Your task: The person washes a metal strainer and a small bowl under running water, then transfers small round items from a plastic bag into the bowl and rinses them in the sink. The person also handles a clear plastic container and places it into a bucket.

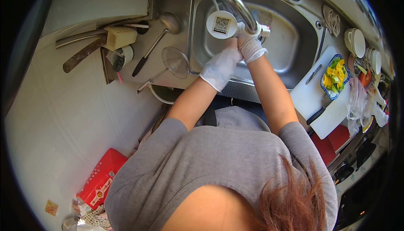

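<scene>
My left hand (220,65) and my right hand (251,48) are pressed together over the stainless steel sink (285,41). Both wear translucent white disposable gloves. Right above them is the chrome faucet (238,2), its spout ending in a white attachment (222,25) with a round cap that bears a printed code. This attachment partly covers my fingers, and my left hand is blurred. Whether anything lies between the hands cannot be seen.
On the right, a white cutting board (300,87) holds a knife (318,111) and a blue-rimmed dish of cut yellow and green vegetables (335,76). Bowls (358,43) stand beyond. A ladle (170,22) and a wire strainer (175,62) lie left of the sink.
</scene>
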Motion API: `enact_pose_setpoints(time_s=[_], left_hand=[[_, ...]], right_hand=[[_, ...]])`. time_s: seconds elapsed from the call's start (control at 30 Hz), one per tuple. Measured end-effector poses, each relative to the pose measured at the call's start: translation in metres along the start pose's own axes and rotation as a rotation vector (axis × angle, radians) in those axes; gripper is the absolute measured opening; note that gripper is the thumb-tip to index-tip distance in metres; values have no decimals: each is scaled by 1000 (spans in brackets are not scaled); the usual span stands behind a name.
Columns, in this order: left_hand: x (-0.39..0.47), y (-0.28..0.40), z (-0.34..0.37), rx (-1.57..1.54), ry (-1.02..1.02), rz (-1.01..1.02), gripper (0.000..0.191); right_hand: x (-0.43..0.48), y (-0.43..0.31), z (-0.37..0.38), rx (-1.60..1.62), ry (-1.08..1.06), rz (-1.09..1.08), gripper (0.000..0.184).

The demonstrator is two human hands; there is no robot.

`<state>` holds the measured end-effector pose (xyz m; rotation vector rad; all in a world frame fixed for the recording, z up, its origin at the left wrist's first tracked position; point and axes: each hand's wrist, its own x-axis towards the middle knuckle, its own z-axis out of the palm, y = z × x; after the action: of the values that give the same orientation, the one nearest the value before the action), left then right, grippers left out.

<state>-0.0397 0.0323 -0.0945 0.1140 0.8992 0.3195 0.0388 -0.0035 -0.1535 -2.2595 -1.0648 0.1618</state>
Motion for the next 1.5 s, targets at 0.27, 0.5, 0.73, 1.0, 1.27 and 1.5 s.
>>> enact_pose_setpoints(time_s=[0.27, 0.5, 0.73, 1.0, 1.27, 1.5], left_hand=[[103, 3, -76, 99, -397, 143, 52], [79, 12, -59, 456, -357, 207, 51], [60, 24, -53, 1236, -378, 394, 50], [13, 26, -6, 1642, -23, 139, 51], [35, 11, -36, 1430, -253, 467, 54], [29, 18, -27, 1515, -72, 655, 52]], right_hand=[[-16, -16, 0, 829, -61, 189, 27], [-31, -45, -32, 464, -386, 385, 42], [-26, -27, -31, 391, -446, 129, 42], [-12, 36, -8, 560, -348, 247, 32], [-13, 7, -4, 2119, -267, 967, 34], [-43, 40, 75, 1989, -286, 1153, 35]])
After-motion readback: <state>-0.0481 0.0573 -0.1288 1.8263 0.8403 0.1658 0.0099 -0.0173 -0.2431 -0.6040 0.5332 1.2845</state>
